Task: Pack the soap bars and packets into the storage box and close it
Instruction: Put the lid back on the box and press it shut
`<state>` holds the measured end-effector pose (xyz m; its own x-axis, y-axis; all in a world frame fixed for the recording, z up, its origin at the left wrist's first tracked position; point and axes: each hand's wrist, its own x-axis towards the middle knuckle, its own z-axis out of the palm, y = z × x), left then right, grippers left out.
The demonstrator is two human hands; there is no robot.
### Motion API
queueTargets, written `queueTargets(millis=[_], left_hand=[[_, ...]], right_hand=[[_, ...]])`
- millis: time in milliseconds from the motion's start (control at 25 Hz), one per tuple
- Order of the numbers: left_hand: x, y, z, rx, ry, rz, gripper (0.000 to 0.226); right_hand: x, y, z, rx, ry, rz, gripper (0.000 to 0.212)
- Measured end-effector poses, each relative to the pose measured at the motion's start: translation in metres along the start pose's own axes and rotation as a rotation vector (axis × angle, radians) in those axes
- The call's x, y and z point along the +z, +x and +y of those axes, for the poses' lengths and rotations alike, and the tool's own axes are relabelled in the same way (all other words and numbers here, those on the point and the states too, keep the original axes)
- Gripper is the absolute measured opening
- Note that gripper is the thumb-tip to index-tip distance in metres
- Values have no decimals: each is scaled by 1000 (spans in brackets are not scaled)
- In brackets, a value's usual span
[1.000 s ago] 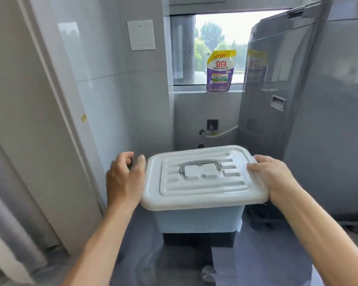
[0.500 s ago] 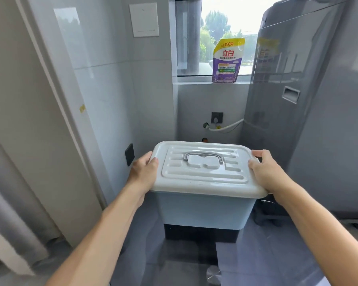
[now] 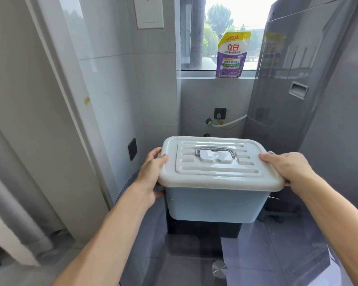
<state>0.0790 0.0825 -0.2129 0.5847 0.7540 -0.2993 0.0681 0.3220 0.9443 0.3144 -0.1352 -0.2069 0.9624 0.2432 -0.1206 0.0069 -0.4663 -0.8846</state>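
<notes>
A pale blue storage box (image 3: 215, 205) with a white ribbed lid (image 3: 217, 170) and a grey handle (image 3: 215, 151) sits closed on a low black stand (image 3: 203, 230). My left hand (image 3: 153, 172) grips the lid's left edge, thumb on top and fingers curled under the rim. My right hand (image 3: 287, 168) grips the lid's right edge the same way. No soap bars or packets show; the box's inside is hidden by the lid.
A purple and yellow detergent pouch (image 3: 232, 55) stands on the window sill behind. A tall grey washing machine (image 3: 310, 100) fills the right side. Tiled wall with a black socket (image 3: 132, 149) lies left. A floor drain (image 3: 219, 269) sits in the grey floor.
The view has drawn closer and lower to the box. My left hand moved from beside the lid onto its left edge and both hands now clasp the lid's rims.
</notes>
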Motion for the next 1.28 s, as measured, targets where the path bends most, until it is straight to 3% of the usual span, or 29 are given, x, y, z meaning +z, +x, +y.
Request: queueTargets(millis=[80,160,280,360,480,560,640,800,920,1000,1120,1280], left_hand=[[-2,2,2,3,-69,15,34],[-1,5,5,-4,-123,92,43],[3,4,8,60,-82,250,20],[7,-2,8,105,-62,264,9],[10,-6,9,159,-34,285,12],[11,-4,10,164,-51,318,20],[13,-3,9,168,-31,328,22],[14,2,10,177,9,359,32],[16,3,12,191,81,389,36],[18,-1,14,255,283,427,36],[27,-5,14,365,612,475,15],[27,-2,8,383,863,441,29]], right_hand=[[2,-2,-4,-161,-210,94,42],[1,-6,-7,-206,-365,146,47],[0,-13,-14,-180,-432,146,51],[1,-19,-17,-170,-504,159,47],[21,-31,-38,-542,-832,322,24],[49,-39,-63,-688,-737,113,37],[78,-45,-71,-587,-772,-134,50],[93,-31,-49,-550,-884,-209,53],[93,-27,-49,-516,-896,-225,56],[96,-30,-51,-517,-899,-219,56],[95,-34,-51,-517,-916,-215,56],[92,-42,-52,-578,-863,-130,51]])
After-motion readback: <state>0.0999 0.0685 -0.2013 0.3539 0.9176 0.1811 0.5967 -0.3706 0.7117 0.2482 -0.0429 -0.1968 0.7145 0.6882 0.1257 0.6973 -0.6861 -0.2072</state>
